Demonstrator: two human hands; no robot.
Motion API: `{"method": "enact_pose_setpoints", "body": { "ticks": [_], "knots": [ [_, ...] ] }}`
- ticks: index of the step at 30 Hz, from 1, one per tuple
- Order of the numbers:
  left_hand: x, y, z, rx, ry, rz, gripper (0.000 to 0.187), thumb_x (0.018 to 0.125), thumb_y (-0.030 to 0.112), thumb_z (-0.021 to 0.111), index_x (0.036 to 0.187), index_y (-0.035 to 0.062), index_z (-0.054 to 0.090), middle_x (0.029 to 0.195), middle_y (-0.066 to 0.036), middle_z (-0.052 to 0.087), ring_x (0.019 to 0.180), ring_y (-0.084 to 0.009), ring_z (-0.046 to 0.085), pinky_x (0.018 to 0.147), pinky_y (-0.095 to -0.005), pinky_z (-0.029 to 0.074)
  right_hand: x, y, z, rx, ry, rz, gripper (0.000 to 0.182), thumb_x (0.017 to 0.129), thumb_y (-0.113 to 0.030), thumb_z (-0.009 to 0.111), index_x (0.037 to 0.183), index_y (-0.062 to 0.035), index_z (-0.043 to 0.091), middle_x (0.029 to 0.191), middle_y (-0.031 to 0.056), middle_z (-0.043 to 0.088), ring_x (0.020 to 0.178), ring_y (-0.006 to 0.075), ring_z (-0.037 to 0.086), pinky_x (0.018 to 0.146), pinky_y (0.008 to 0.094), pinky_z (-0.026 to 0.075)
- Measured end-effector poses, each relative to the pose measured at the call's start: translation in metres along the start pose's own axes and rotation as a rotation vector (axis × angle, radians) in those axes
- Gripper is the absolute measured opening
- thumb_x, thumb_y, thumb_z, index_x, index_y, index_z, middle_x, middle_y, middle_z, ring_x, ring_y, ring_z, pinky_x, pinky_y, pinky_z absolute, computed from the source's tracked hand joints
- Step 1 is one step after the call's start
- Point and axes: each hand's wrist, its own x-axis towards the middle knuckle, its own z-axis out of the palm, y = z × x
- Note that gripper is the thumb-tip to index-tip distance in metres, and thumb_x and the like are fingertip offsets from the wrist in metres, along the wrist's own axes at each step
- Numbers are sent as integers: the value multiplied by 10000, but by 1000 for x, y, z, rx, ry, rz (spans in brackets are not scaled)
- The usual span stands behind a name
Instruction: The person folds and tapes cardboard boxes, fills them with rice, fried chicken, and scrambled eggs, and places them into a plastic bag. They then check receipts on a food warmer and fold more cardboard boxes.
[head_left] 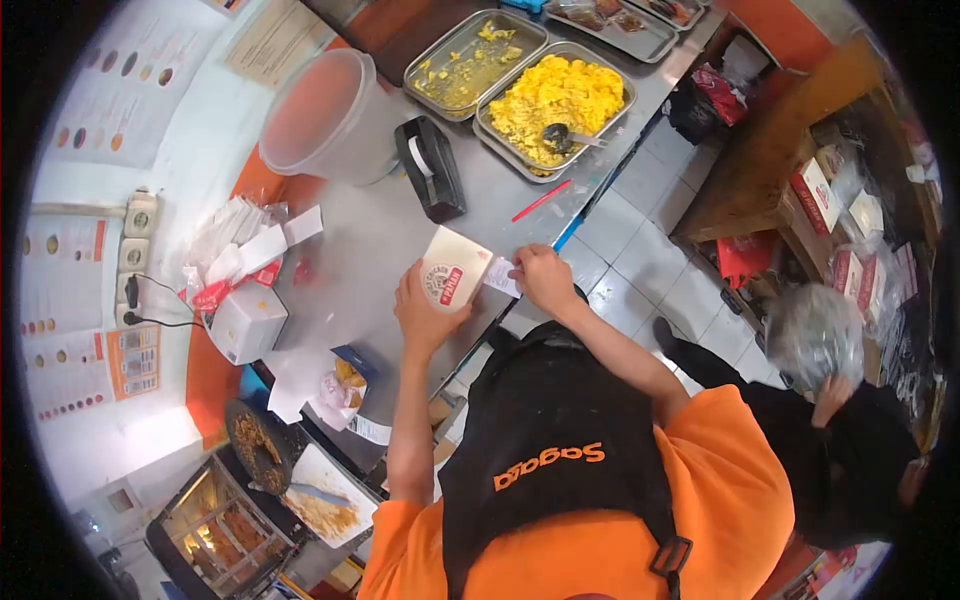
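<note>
My left hand (428,308) grips a cream cardboard food box (455,262) with a round chicken logo and a red label, its thumb and fingers at the near end. My right hand (545,279) pinches a small printed paper slip (502,277) at the box's right end, where the slip overlaps the box edge. Both hands are over the metal counter (350,240). Just beyond the box stands a black tape dispenser (430,170) with a white roll. A red pen (541,201) lies to its right, near the counter edge.
Trays of yellow food (560,95) with a ladle (562,138) stand at the back. A plastic tub (325,120) is by the wall, napkins (240,235) left. Lower left are a small blue box (352,378) and a mortar (255,445). Another person (840,450) handles a clear bag (815,335) at right.
</note>
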Motion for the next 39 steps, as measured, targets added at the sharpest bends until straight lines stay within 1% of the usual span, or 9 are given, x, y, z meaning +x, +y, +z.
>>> {"method": "enact_pose_setpoints", "body": {
  "ticks": [7,11,15,20,23,26,30,33,39],
  "knots": [
    [20,25,40,24,115,208,1072,543,421,876,1452,51,444,1437,-168,509,1354,-413,449,1053,-618,380,-6,29,2,163,119,35,310,853,-209,765,1075,-15,669,1060,205,669,1006,397,650,839,482,539],
    [1,32,14,114,166,163,979,697,545,796,1486,75,456,1572,-137,418,1490,-388,323,1155,-749,156,5,26,-13,-25,150,-151,275,922,-210,745,1097,-5,694,1005,180,700,871,312,686,749,423,544],
    [-84,-11,-28,27,633,-37,557,806,314,795,1279,62,641,1324,-134,640,1286,-344,559,1124,-567,365,-6,-9,-32,122,-12,-219,208,939,-195,719,994,6,721,823,141,709,695,243,659,663,363,526],
    [-238,-118,-73,-105,1194,-728,120,952,12,652,1062,21,700,1025,-93,730,924,-203,680,866,-321,526,-33,-116,-12,187,-511,-308,205,942,-208,712,914,-8,746,757,162,710,664,291,692,647,361,532],
    [-293,-171,-71,282,909,-652,243,912,77,698,1148,20,697,1161,-136,712,1096,-307,656,966,-414,501,-25,-177,74,229,-618,-398,300,950,-299,705,990,-4,744,863,196,734,760,328,722,699,406,548],
    [-288,-179,-64,298,528,-386,443,873,129,718,1293,17,632,1373,-209,603,1296,-412,552,1092,-497,429,-23,-244,177,275,-388,-499,428,940,-322,712,1183,28,683,954,243,731,869,364,732,785,440,561],
    [-281,-189,-38,183,441,-250,491,857,155,722,1294,-32,599,1393,-203,584,1371,-362,500,1142,-496,383,-9,-252,245,114,-378,-636,526,931,-327,725,1285,50,628,1011,263,736,874,366,747,795,420,577],
    [-276,-180,-37,117,396,-153,499,850,149,727,1294,-36,595,1391,-198,586,1381,-341,498,1153,-490,377,-12,-258,205,202,-476,-338,567,909,-298,732,1287,98,583,1021,270,726,914,408,715,834,450,557],
    [-288,-197,-74,-211,645,-297,355,872,92,724,1214,11,677,1164,-152,714,1133,-309,681,1006,-422,506,6,-257,185,131,-62,-456,634,956,-216,709,1476,7,423,1131,231,704,866,283,746,784,385,583]
  ]
}}
